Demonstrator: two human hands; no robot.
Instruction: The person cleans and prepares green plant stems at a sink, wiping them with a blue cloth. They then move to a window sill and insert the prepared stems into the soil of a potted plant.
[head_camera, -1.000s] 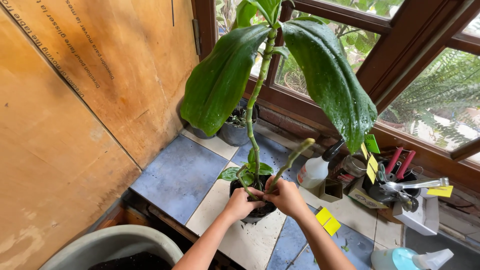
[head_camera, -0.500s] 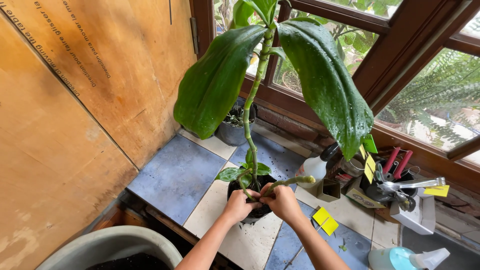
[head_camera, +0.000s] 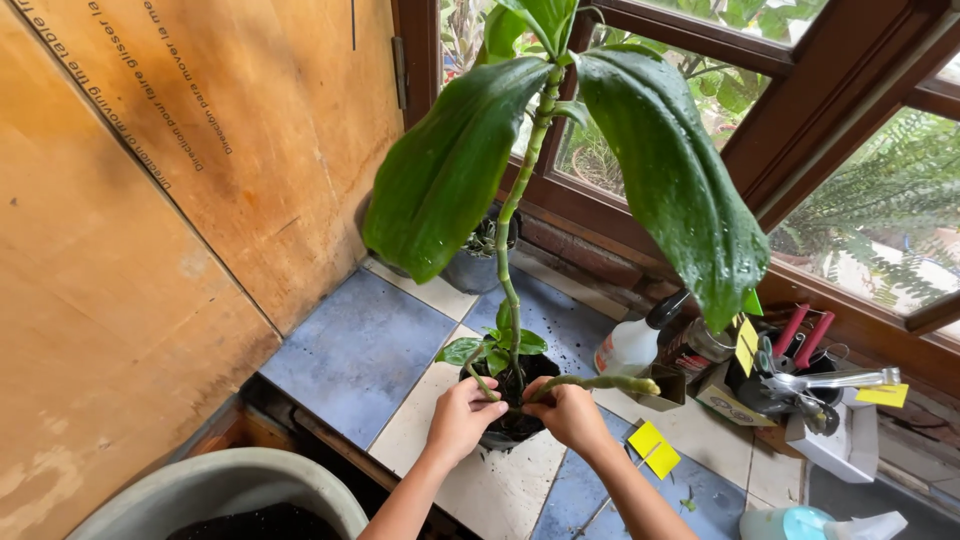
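Both hands at small dark pot (head_camera: 512, 425) on tiled counter (head_camera: 360, 350). Left hand (head_camera: 462, 415) pinches a short stem; right hand (head_camera: 572, 412) closed round cut green stem (head_camera: 600, 384), now lying flatter than a second ago. Tall leafy plant (head_camera: 520, 200) stays upright; window (head_camera: 850, 150) beyond.

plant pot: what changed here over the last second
The short side stem by the right hand dropped from slanting upward to nearly level. Both hands, the left hand too, stayed at the small black pot; the tall stem and big leaves stayed put.
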